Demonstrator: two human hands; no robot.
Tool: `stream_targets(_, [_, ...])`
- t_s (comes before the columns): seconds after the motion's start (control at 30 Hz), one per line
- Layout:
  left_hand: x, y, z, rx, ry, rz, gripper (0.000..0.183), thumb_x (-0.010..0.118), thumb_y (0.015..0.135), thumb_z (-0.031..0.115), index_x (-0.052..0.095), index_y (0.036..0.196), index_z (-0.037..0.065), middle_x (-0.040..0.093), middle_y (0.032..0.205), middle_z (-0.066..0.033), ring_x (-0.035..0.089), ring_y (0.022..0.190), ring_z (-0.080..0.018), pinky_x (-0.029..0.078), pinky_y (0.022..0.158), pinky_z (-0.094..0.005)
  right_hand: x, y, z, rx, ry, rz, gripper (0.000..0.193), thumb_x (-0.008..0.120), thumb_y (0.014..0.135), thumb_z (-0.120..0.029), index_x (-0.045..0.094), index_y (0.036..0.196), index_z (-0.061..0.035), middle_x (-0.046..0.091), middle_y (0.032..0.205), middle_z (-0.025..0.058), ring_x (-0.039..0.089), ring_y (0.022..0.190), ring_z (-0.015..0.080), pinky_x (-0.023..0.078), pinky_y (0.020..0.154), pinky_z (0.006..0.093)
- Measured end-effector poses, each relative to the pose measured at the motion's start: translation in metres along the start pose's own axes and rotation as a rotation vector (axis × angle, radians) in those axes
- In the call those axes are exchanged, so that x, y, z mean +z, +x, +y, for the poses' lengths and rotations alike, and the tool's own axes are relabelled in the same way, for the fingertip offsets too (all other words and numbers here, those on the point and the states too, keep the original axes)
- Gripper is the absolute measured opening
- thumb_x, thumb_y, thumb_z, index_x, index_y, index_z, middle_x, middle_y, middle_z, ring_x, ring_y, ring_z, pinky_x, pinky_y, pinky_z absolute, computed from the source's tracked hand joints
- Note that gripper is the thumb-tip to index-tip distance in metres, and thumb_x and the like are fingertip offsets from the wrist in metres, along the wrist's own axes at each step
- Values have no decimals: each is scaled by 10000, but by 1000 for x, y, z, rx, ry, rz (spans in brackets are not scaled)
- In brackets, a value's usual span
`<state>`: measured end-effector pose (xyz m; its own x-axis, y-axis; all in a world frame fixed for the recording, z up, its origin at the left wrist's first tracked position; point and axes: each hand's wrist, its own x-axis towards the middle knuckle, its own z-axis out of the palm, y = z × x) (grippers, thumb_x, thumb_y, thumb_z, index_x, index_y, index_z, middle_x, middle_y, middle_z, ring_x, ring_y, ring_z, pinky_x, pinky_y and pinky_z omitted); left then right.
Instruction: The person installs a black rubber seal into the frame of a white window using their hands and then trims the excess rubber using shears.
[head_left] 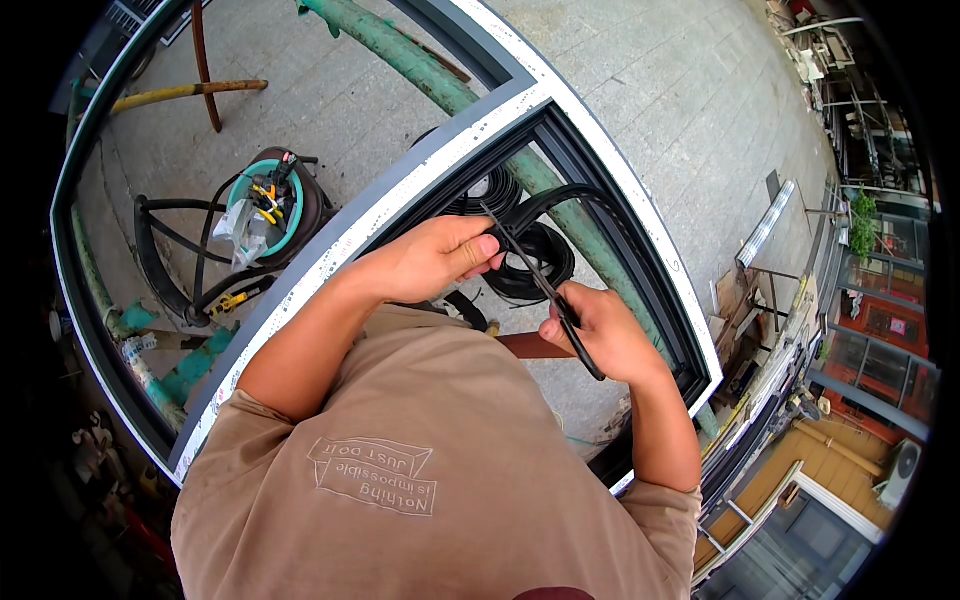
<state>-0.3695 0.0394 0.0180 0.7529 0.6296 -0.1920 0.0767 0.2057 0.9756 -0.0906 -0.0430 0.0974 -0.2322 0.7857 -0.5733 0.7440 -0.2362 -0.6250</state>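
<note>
My left hand (425, 260) pinches the end of a black rubber sealing strip (565, 194), which arches away to the right over the window frame. In my right hand (608, 335) is a pair of scissors (543, 281) with dark handles. Their blades reach up to the strip beside my left fingertips; whether they are parted around it I cannot tell. Both hands are over the smaller opening of a large white and dark grey window frame (430, 150). Below this opening lie coils of black strip (550, 245), partly hidden by my hands.
Through the larger opening, a teal basin (236, 190) of tools and a plastic bag sits on a dark stool. Green pipes (400, 55) run beneath the frame. A yellow-and-black tool (240, 296) lies near the basin. Stacked material (745, 300) is at the right.
</note>
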Motion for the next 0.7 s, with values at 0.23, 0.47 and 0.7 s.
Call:
stream_targets(0.23, [0,-1,-5,-35,-23,-72,406,508,1217,355,671,1065,15,591,885,-7,527,834,-114,467,760,-308,-5,-2,4,-39,-64,-7,641,894,904,-592,696,918,18,645,727,212,622,658,361,512,670,457])
stream_targets(0.47, [16,0,-32,14,225,-110,256,553,1189,267,651,1237,35,679,1073,-150,657,1015,-318,523,951,-429,-10,-12,37,87,-71,157,578,903,928,-520,667,888,6,572,649,96,526,631,168,450,589,393])
stream_targets(0.7, [27,18,-141,-74,635,123,259,749,1059,202,658,1206,10,679,1163,-177,681,1094,-407,531,976,-481,2,-28,71,164,-12,155,652,868,919,-613,680,899,11,607,702,145,585,669,279,479,643,445])
